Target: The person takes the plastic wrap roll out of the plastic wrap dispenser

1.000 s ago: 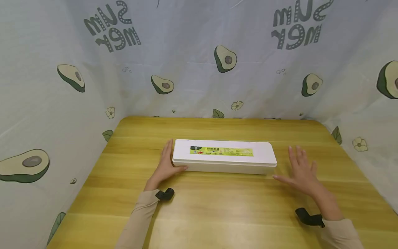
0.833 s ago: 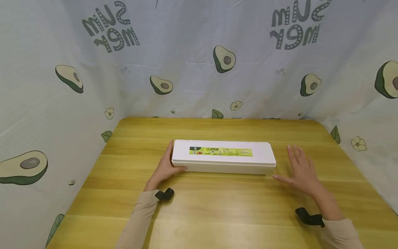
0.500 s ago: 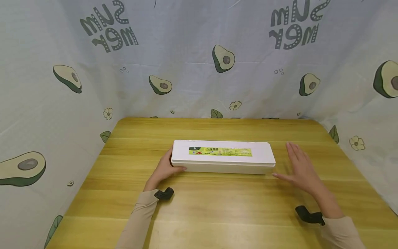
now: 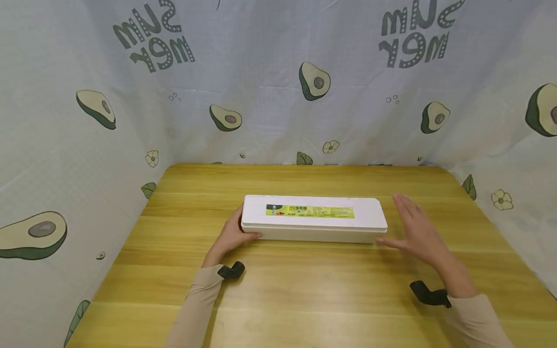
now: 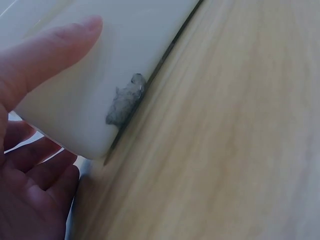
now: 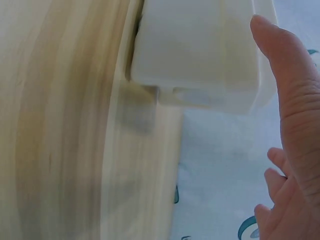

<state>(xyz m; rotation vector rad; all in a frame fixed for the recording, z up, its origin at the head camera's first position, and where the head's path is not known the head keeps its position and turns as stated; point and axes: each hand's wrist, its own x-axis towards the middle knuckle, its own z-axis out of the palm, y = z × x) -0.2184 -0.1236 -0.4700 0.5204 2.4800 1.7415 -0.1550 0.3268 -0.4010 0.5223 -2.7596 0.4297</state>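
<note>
A long white cling film box (image 4: pixel 313 234) with a yellow-green label (image 4: pixel 310 211) lies across the table, its lid down. At its left end my left hand (image 4: pixel 228 239) grips it, thumb along the front face and fingers round the end. A crumpled clear patch (image 5: pixel 126 102) shows low on that front face in the left wrist view. Just off the right end, my right hand (image 4: pixel 419 237) is spread with thumb apart from the fingers, the thumb tip (image 6: pixel 262 30) close to the box corner. Nothing is in the right hand.
The wooden table (image 4: pixel 304 295) reaches back to a white curtain (image 4: pixel 270 58) printed with avocados, which also hangs along both sides. Each wrist wears a black camera mount (image 4: pixel 231 270) beside a beige sleeve (image 4: pixel 191 304).
My right hand has moved left, nearer the box's right end, its fingers drawing together. The left hand's fingers have slipped further round the left end, fingertips now hidden. The box stays put.
</note>
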